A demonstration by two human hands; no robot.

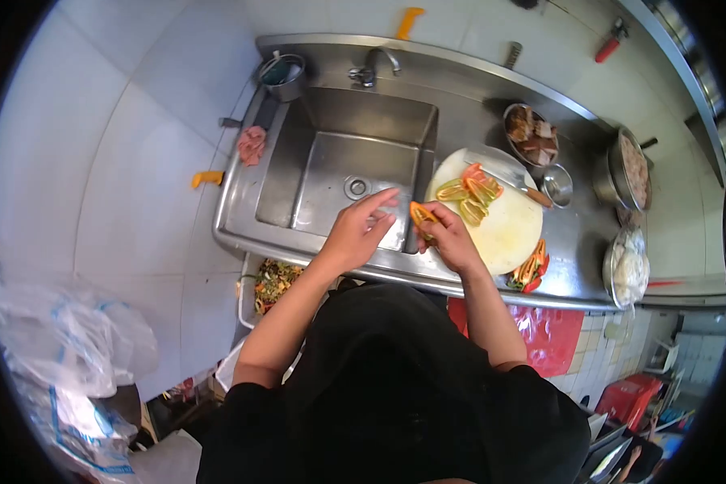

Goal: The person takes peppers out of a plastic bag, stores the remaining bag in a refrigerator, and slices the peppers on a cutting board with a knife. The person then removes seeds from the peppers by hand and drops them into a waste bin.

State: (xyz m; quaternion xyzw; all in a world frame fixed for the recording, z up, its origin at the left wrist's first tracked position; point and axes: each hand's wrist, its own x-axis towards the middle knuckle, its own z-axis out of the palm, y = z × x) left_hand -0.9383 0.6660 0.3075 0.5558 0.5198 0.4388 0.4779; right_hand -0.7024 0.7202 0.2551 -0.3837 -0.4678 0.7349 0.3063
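Note:
Over the front edge of the steel sink (319, 181), my right hand (452, 242) grips a halved orange bell pepper (421, 216), its hollow inside showing. My left hand (356, 235) is beside it above the basin, empty, with fingers apart. To the right lies a round white cutting board (512, 230) bearing several yellow-green and orange-red pepper pieces (472, 206). A knife (538, 196) with a wooden handle rests across the board's far side. More red and orange pepper pieces (531, 268) sit on the counter by the board's near edge.
Behind the board stand a bowl of meat pieces (532, 137) and a small metal bowl (557, 185). Farther right are a pot with a full strainer (633, 169) and a bagged bowl (627, 266). A faucet (367, 73) rises behind the sink; a scrap bin (274, 286) is below left.

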